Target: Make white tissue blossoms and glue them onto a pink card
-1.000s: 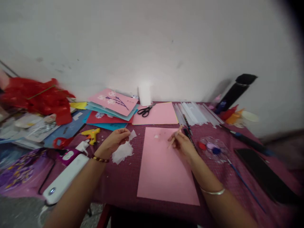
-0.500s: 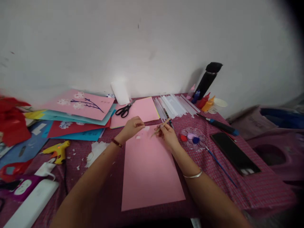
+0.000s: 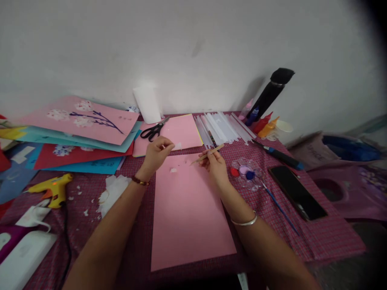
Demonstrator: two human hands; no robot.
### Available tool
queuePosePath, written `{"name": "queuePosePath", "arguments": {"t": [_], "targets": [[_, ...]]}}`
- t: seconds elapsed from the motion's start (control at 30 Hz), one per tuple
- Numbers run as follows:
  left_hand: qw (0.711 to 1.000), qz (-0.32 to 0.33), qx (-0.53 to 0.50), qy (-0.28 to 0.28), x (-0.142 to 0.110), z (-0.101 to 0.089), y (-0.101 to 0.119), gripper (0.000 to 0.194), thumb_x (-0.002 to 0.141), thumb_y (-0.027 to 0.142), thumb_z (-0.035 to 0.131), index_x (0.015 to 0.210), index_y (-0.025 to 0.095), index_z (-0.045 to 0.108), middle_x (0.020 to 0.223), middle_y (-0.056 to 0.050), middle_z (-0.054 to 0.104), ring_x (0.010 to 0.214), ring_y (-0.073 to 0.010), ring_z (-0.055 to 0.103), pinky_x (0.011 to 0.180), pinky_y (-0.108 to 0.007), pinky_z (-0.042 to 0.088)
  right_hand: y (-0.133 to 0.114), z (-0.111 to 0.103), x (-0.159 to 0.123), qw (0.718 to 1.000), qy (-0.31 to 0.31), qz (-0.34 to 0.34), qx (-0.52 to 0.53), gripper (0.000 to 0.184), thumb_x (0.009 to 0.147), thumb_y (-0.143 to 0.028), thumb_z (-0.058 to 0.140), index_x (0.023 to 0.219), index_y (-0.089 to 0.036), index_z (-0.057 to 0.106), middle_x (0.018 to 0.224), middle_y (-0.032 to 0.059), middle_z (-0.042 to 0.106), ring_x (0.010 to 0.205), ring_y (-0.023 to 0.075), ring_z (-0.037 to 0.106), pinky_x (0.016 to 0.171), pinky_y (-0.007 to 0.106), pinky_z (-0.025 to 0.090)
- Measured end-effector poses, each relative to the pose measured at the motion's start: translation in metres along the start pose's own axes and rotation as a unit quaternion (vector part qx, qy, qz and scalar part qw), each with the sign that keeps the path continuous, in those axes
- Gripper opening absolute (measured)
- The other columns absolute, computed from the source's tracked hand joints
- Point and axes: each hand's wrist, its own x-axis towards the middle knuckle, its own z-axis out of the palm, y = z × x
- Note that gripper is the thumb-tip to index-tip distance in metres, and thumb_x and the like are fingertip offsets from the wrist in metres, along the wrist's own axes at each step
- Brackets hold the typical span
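Observation:
A pink paper sheet (image 3: pixel 190 217) lies lengthwise before me, between my forearms. Over its far left corner, my left hand (image 3: pixel 157 155) pinches a small white scrap of paper (image 3: pixel 178 146) at the fingertips. Another white paper piece (image 3: pixel 173 170) rests on the sheet below that hand. In my right hand (image 3: pixel 215 163), above the sheet's far right corner, is a thin wooden stick (image 3: pixel 220 147), its tip slanting left over the paper. A few tiny dark specks show on the sheet near the tip.
Black scissors (image 3: pixel 152 131) lie on stacked pink paper. Decorated cards (image 3: pixel 102 135), a yellow glue gun (image 3: pixel 56 189) and torn white paper (image 3: pixel 113 195) are at left. A paint palette (image 3: pixel 245 177), brush (image 3: pixel 281 207), phone (image 3: pixel 298 193), cutter (image 3: pixel 282 157) and paint bottles (image 3: pixel 268 128) are at right.
My left hand has risen away from the sheet, toward the far edge, with the white scrap. The stick in my right hand lies flatter. The view has shifted slightly.

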Motion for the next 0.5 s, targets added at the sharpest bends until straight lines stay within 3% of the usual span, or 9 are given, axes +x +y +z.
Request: {"name": "queuePosePath", "arguments": {"t": [0.03, 0.1, 0.17, 0.23, 0.37, 0.5], "targets": [[0.999, 0.035, 0.007, -0.013, 0.001, 0.001, 0.001, 0.016, 0.076, 0.031, 0.059, 0.071, 0.016, 0.062, 0.076, -0.003, 0.06, 0.074, -0.0144, 0.054, 0.068, -0.026, 0.042, 0.0, -0.001, 0.0, 1.0, 0.005, -0.002, 0.0, 0.022, 0.074, -0.041, 0.062, 0.079, -0.02, 0.057, 0.072, -0.001, 0.066, 0.049, 0.0086, 0.056, 0.05, 0.023, 0.047], [0.993, 0.074, 0.019, -0.093, 0.0, 0.003, -0.002, 0.014, 0.076, 0.029, 0.061, 0.07, 0.017, 0.064, 0.08, -0.004, 0.062, 0.083, -0.0162, 0.055, 0.079, -0.029, 0.043, 0.0, -0.003, -0.001, 1.0, 0.01, -0.005, 0.0, 0.022, 0.075, -0.041, 0.062, 0.079, -0.02, 0.057, 0.073, -0.001, 0.066, 0.05, 0.0083, 0.057, 0.051, 0.023, 0.048], [0.981, 0.065, 0.021, -0.184, -0.006, 0.005, -0.01, 0.011, 0.074, 0.026, 0.062, 0.067, 0.018, 0.065, 0.081, -0.004, 0.063, 0.085, -0.0168, 0.056, 0.083, -0.03, 0.043, -0.002, -0.003, -0.002, 1.0, 0.01, -0.004, 0.001, 0.022, 0.075, -0.041, 0.062, 0.079, -0.02, 0.056, 0.073, -0.0011, 0.066, 0.049, 0.0082, 0.056, 0.051, 0.023, 0.048], [0.972, 0.028, 0.011, -0.232, -0.013, 0.005, -0.018, 0.01, 0.072, 0.025, 0.063, 0.065, 0.018, 0.066, 0.085, -0.005, 0.063, 0.087, -0.0173, 0.057, 0.083, -0.031, 0.043, -0.006, 0.0, -0.003, 1.0, 0.011, -0.002, -0.002, 0.022, 0.074, -0.041, 0.062, 0.079, -0.02, 0.056, 0.072, -0.0014, 0.065, 0.049, 0.0083, 0.056, 0.05, 0.023, 0.048], [0.962, -0.027, -0.002, -0.272, -0.019, 0.001, -0.027, 0.01, 0.07, 0.028, 0.064, 0.068, 0.019, 0.068, 0.099, -0.006, 0.061, 0.095, -0.0179, 0.056, 0.088, -0.032, 0.043, -0.011, 0.013, 0.0, 1.0, 0.001, 0.002, -0.025, 0.021, 0.075, -0.04, 0.061, 0.078, -0.02, 0.056, 0.069, -0.0018, 0.064, 0.05, 0.0087, 0.056, 0.05, 0.022, 0.047], [0.957, -0.025, -0.004, -0.29, -0.018, -0.002, -0.023, 0.011, 0.069, 0.03, 0.065, 0.068, 0.02, 0.07, 0.101, -0.005, 0.061, 0.099, -0.0181, 0.055, 0.092, -0.032, 0.04, -0.003, 0.024, 0.007, 0.999, -0.011, -0.011, -0.043, 0.022, 0.076, -0.042, 0.059, 0.077, -0.02, 0.055, 0.069, -0.0021, 0.062, 0.049, 0.009, 0.055, 0.049, 0.023, 0.048]]}}
